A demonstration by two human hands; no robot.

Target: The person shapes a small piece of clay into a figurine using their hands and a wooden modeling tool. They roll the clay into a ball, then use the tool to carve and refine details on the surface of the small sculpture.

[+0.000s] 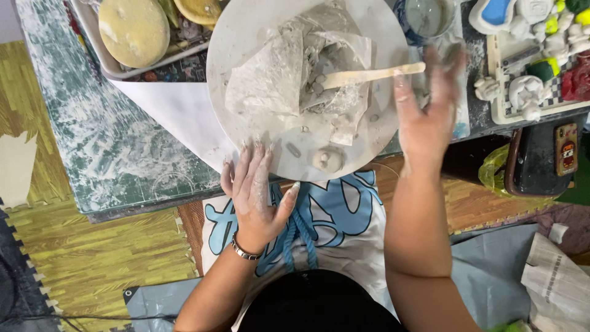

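A round grey clay-smeared board (246, 37) lies on the table in front of me. On it sit crumpled clay-stained plastic wrap (276, 74), a wooden stick (369, 75), small clay bits and a small clay figure (328, 160) near the front rim. My left hand (255, 197), dusted with clay, rests flat at the board's near left edge, fingers spread. My right hand (427, 107) hovers at the board's right edge, blurred, fingers apart, close to the stick's end. It holds nothing.
A white tray (114, 67) with round yellow sponges (133, 31) stands at the back left on a green cutting mat (104, 141). A water cup (427, 15) and a tray of painted clay pieces (534, 80) are at the right. A phone (566, 147) lies lower right.
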